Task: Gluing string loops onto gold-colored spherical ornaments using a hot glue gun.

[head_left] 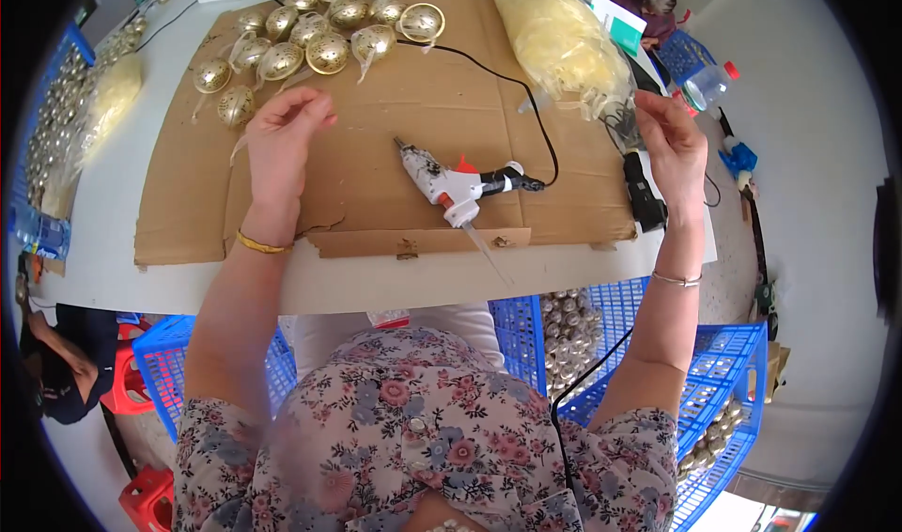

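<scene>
Gold ornaments [305, 39] just beyond left hand [282, 142], fingers loosely curled; right hand [675, 142] pinching bag [564, 43].

glue gun [451, 182] mid cardboard [376, 109]; ornaments [310, 34] behind-left, fibre bag [559, 39] behind-right.

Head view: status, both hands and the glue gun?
Left hand raised by the gold ornaments, fingers curled. Right hand at the bag of pale yellow threads, grip unclear. Glue gun lies untouched on the cardboard; its black cord crosses between.
</scene>
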A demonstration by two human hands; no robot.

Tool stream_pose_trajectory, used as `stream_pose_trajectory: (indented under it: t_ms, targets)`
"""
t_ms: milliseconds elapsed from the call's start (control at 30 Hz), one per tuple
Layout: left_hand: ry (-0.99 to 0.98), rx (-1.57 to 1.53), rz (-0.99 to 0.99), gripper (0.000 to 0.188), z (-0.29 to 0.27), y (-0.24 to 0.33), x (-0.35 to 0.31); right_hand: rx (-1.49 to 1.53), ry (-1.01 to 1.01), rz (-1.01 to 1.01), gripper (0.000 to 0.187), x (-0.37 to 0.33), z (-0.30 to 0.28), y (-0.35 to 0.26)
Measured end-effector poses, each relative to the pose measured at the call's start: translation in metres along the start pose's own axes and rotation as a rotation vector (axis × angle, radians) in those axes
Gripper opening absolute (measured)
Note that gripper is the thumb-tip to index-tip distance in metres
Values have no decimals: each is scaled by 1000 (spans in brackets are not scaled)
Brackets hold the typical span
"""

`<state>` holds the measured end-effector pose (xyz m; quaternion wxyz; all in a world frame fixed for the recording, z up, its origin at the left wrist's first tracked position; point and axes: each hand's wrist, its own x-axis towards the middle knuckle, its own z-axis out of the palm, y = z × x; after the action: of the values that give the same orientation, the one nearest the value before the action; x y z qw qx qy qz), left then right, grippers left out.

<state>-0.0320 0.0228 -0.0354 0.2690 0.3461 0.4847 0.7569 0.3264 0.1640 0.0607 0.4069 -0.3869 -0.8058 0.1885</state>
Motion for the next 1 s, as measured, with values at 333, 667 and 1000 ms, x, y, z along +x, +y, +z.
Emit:
stream_pose_trajectory:
  t_ms: [333, 667, 1000]
  targets:
    - [-19, -2, -69, 10, 12, 7, -10, -128, -400, -380, 23, 86, 126, -67]
    - [-42, 82, -175, 21, 12, 8, -8, -693, -648, -397, 39, 174, 223, -25]
    - [-49, 15, -151, 21, 14, 19, -8, -434, -474, -255, 53, 144, 183, -72]
